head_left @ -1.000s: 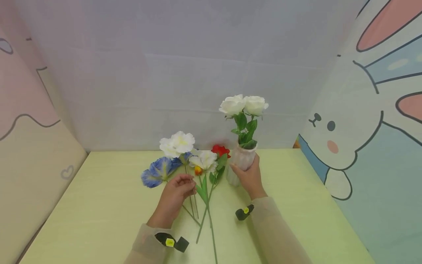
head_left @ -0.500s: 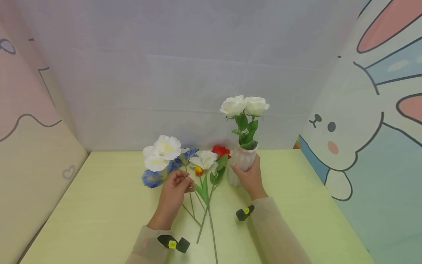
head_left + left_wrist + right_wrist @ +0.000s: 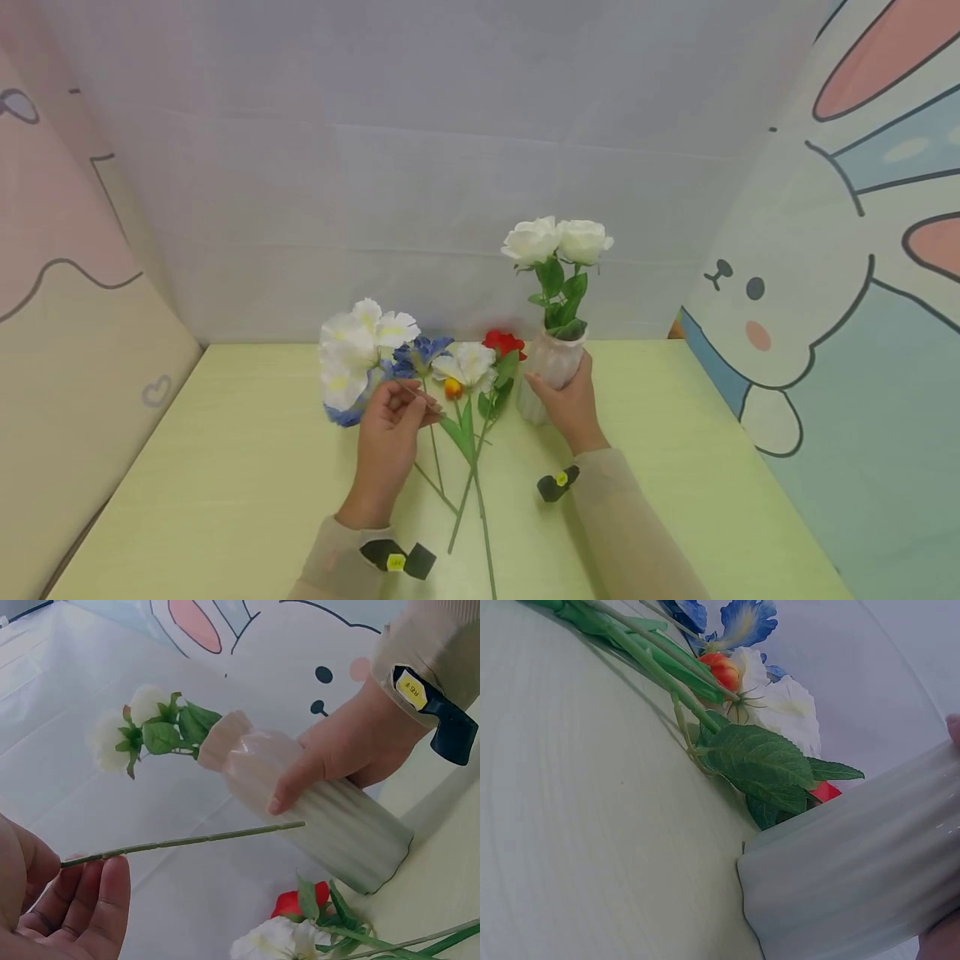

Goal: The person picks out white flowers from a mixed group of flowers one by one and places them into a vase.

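Note:
My left hand (image 3: pixel 386 437) pinches the stem of a large white artificial flower (image 3: pixel 356 342). Its bloom leans left over the blue flowers. In the left wrist view the bare stem (image 3: pixel 195 841) points right from the fingertips, its free end overlapping the vase. My right hand (image 3: pixel 573 404) grips the fluted white vase (image 3: pixel 551 358) around its side, thumb toward the left. Two white roses (image 3: pixel 557 242) with green leaves stand in the vase. In the right wrist view the vase's lower wall (image 3: pixel 847 862) fills the right side, its base on the table.
Between the hands lie a blue flower (image 3: pixel 422 354), another white flower (image 3: pixel 467 364), an orange-yellow bud (image 3: pixel 453 388) and a red flower (image 3: pixel 504 343), their stems crossing toward the front of the pale table (image 3: pixel 247 467). A fabric backdrop (image 3: pixel 300 192) rises behind.
The held white flower has swung left and tilted, its bloom now over the blue petals and its stem turned toward the right. The right hand and vase have stayed put.

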Motion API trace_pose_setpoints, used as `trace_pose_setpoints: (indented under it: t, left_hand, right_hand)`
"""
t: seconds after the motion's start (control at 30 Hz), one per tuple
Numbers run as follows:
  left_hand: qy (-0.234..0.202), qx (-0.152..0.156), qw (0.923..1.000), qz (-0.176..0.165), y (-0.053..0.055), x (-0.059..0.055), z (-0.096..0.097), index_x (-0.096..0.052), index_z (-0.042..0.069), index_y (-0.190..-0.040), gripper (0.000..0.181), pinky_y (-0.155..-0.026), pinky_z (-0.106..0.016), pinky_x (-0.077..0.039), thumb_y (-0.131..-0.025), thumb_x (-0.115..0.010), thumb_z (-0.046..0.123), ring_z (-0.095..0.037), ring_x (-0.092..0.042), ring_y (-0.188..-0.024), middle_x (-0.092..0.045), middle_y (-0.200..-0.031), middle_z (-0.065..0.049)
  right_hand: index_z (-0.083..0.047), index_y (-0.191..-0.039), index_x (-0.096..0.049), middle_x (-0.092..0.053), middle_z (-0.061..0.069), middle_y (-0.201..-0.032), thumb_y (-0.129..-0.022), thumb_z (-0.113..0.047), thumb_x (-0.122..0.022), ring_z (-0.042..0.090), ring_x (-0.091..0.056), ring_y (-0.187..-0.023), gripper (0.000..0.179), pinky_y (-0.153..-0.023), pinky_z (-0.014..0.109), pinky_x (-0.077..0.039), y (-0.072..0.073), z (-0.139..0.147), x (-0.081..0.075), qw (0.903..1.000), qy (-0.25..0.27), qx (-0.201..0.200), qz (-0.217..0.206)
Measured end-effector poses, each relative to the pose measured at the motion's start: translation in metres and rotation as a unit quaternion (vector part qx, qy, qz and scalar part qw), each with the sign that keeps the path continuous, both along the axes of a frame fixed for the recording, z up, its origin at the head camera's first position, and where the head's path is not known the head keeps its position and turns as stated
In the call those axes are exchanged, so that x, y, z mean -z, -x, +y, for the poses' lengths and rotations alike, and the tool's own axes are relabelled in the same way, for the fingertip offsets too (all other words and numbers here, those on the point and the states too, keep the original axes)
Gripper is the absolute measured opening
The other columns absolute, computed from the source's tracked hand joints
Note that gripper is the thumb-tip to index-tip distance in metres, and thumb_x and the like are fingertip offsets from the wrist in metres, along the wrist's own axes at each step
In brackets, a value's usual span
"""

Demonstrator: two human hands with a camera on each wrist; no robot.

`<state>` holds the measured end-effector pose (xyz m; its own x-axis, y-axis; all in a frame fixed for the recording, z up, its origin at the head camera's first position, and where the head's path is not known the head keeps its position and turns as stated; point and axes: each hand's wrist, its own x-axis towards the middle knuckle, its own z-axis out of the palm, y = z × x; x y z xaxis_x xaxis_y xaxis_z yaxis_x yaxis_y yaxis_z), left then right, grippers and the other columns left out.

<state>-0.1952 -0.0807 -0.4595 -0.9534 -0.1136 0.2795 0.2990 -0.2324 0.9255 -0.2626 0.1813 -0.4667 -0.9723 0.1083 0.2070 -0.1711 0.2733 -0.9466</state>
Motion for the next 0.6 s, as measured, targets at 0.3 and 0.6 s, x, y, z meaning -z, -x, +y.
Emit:
trace_pose_setpoints:
  t: [0.3,0.6]
  left_hand:
    - [-0.028,0.016,0.9964,0.078,0.006,-0.003,0.020,-0.050,-0.014,-0.113,0.013,-0.079,-0.037,-0.062,-0.101,-0.054,-0.011,-0.026,-0.069,-0.087,-0.061,-0.100,-0.019]
    - [0.021,0.051,0.9948,0.086,0.033,-0.016,0.034,-0.056,-0.006,-0.107,0.005,-0.085,-0.042,-0.060,-0.104,-0.055,-0.002,-0.040,-0.066,-0.094,-0.061,-0.101,-0.020]
  right_hand:
    - [-0.001,-0.151,-0.023,-0.047,0.024,-0.137,-0.091,-0.016,-0.080,0.036,-0.054,-0.118,0.084,-0.098,0.051,-0.047,-0.001,0.000,0.001,0.9999,0.012,-0.002,0.008]
    - [-0.001,-0.151,-0.023,-0.047,0.025,-0.136,-0.092,-0.014,-0.080,0.037,-0.054,-0.118,0.082,-0.098,0.051,-0.048,-0.002,-0.001,-0.002,1.0000,-0.002,0.001,0.001]
